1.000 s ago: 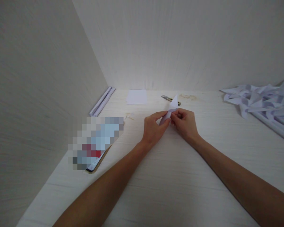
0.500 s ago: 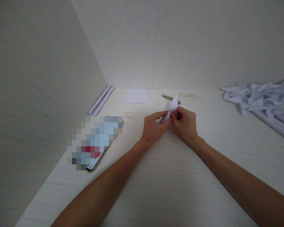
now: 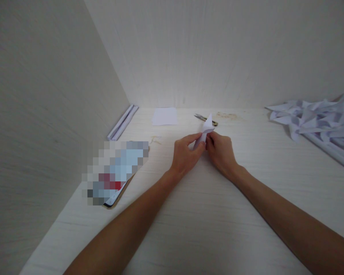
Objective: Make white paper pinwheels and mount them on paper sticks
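Observation:
A piece of white paper [image 3: 208, 124], its upper part bent into a pointed, curved flap, stands up between my two hands. My left hand [image 3: 187, 153] pinches it from the left, with the thumb in front and the fingers behind. On the right side, my right hand [image 3: 221, 149] is closed with its fingertips against the paper's edge; what the curled fingers cover is partly hidden. Just behind the paper lies a pair of small scissors or snips [image 3: 200, 117], part of it covered by the flap.
A flat square of white paper [image 3: 164, 116] lies near the back wall. Two rolled paper tubes [image 3: 123, 123] rest by the left wall, above a phone [image 3: 110, 203] with a blurred screen. Several folded white paper shapes [image 3: 318, 118] are heaped at right, over a paper tube [image 3: 329, 149].
My right hand has turned slightly and its fingers have curled in more. The paper has shifted a little left, and its flap looks more bent over.

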### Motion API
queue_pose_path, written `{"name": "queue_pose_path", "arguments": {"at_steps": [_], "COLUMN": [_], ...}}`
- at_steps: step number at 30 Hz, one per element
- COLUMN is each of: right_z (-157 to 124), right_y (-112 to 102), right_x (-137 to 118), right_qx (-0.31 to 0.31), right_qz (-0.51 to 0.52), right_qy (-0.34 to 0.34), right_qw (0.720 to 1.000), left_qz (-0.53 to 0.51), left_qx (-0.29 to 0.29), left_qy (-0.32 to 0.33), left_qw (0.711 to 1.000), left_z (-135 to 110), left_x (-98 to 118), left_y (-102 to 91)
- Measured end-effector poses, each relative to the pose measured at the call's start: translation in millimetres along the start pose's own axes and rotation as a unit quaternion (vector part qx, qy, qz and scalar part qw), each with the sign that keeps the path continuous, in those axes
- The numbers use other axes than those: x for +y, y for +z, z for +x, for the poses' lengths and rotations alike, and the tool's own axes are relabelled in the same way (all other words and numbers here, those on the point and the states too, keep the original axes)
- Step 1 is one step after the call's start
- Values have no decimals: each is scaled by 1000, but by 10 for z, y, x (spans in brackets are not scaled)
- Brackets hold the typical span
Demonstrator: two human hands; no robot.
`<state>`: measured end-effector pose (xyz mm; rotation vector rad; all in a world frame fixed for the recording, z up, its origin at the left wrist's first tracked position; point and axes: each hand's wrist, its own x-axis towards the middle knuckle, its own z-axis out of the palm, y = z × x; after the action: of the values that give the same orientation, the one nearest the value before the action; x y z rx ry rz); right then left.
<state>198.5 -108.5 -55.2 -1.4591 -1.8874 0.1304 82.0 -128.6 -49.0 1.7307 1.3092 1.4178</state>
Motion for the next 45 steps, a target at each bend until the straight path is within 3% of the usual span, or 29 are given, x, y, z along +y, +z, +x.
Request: {"name": "queue_pose_path", "arguments": {"at_steps": [10, 19, 26, 32, 39, 45], "right_z": [18, 17, 23, 17, 2, -2], "right_y": [-44, -7, -18, -42, -46, -31], "right_x": [-25, -4, -7, -32, -60, -45], "right_qx": [26, -5, 22, 10, 1, -2], "right_qz": [59, 51, 83, 113, 86, 67], "right_qy": [14, 15, 17, 16, -2, 4], "right_qw": [998, 999, 996, 993, 996, 998], "left_qz": [5, 3, -48, -79, -82, -104], "left_qx": [-6, 3, 8, 25, 13, 12], "left_qy": [9, 4, -27, -36, -30, -63], "left_qw": [1000, 1000, 998, 996, 996, 992], "left_z": [4, 6, 32, 55, 63, 70], "left_x": [-18, -20, -34, -46, -80, -94], "left_y": [-4, -17, -16, -35, -38, -31]}}
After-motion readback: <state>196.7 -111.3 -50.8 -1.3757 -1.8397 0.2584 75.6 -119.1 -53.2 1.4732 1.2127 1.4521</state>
